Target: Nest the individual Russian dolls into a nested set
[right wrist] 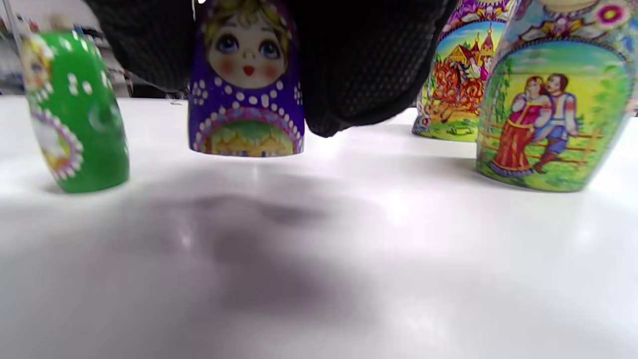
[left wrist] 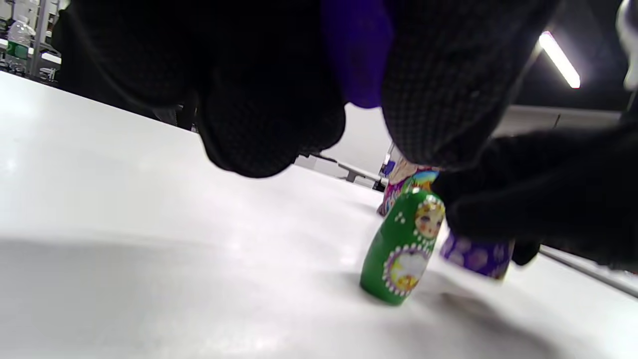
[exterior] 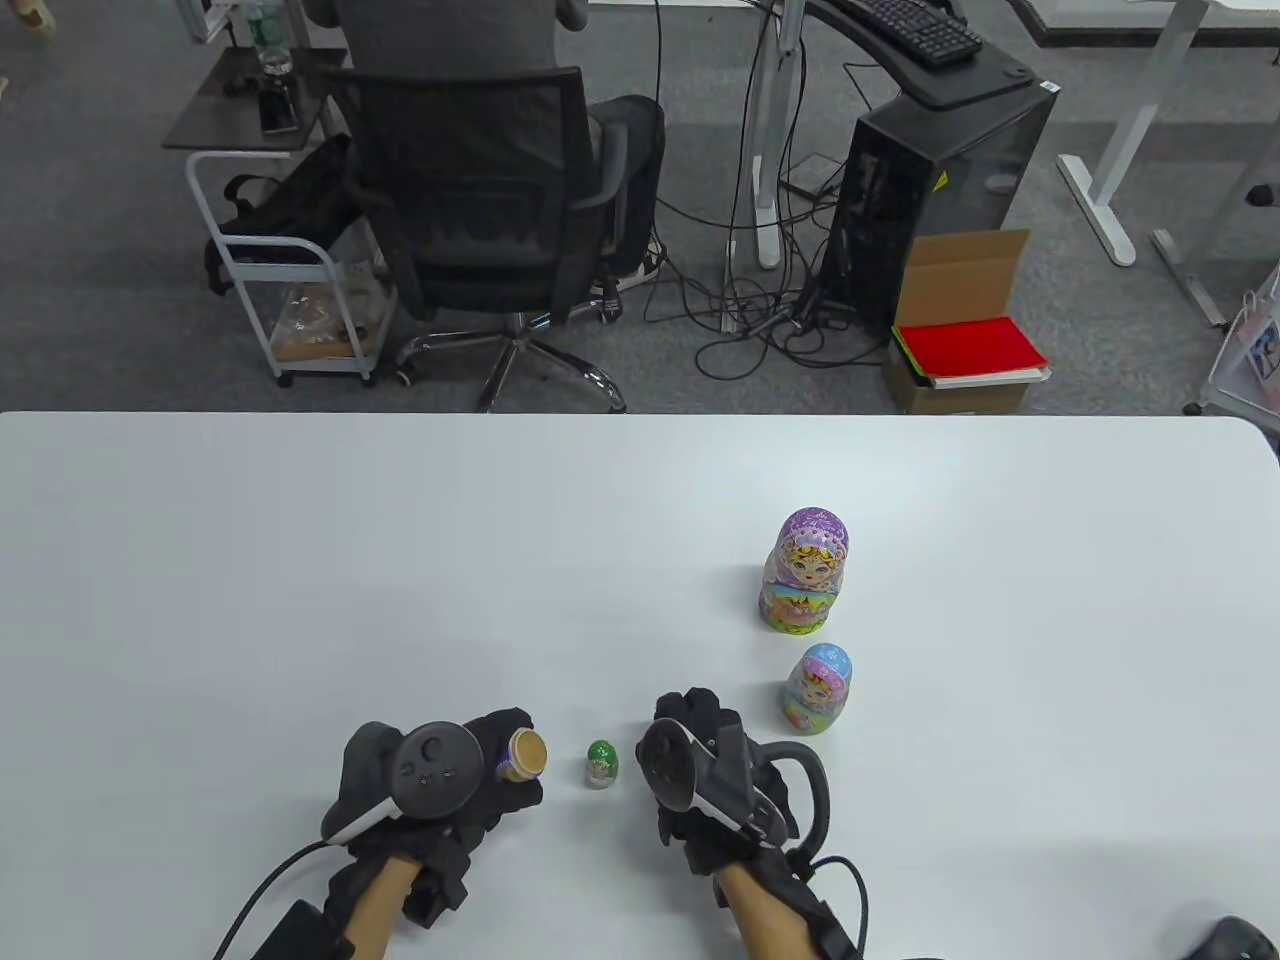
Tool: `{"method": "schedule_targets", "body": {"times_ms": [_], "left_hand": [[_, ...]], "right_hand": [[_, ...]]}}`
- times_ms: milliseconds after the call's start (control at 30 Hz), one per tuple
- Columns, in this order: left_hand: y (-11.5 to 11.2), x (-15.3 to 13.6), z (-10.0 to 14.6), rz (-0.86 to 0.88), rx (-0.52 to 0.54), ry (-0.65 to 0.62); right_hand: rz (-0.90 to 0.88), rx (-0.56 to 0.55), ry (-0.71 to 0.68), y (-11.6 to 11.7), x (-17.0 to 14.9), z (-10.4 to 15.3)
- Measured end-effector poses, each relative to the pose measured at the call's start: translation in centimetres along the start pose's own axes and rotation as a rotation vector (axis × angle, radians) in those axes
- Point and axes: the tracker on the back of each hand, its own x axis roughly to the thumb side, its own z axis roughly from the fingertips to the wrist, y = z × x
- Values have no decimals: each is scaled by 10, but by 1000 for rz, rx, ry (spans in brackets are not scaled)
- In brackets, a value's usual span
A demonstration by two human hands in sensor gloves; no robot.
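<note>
– What colours are being shown on the dolls?
– The smallest doll (exterior: 601, 764) is being seen in green with white dots. The purple doll half (right wrist: 246, 85) is being shown with white dots and a painted face. The tallest doll (exterior: 805, 571) is being topped in lilac, the middle doll (exterior: 818, 689) in pale blue. Black gloves are being worn.

Your table view looks down from above the near edge of the tabletop (exterior: 300, 550), facing out across it to the office chair (exterior: 490, 190) beyond. Your left wrist view sits low, almost at the surface, tilted, very close to the green doll (left wrist: 401, 247). Your right wrist view is just as low and close, level with the tabletop. All three share that green doll (exterior: 601, 764) (right wrist: 75, 112); both wrist views also catch the larger dolls behind.
</note>
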Motion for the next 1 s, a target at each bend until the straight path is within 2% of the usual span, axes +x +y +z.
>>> {"method": "schedule_targets", "body": {"times_ms": [233, 400, 533, 600, 700, 800, 1000], "left_hand": [[-3, -14, -2, 34, -46, 35], [-5, -19, -3, 37, -89, 41], [-4, -19, -3, 28, -99, 41], [-5, -20, -4, 28, -108, 45], [-8, -22, -6, 30, -148, 42], [-10, -24, -7, 37, -176, 45], [-11, -23, -7, 37, -194, 38]], "right_hand": [[50, 41, -6, 11, 8, -3], [27, 74, -9, 9, 8, -2], [-62, -41, -48, -7, 9, 6], [-82, -92, -147, -13, 14, 9], [-7, -82, -254, -11, 29, 12], [107, -72, -301, -4, 43, 12], [187, -74, -290, 3, 55, 7]]}}
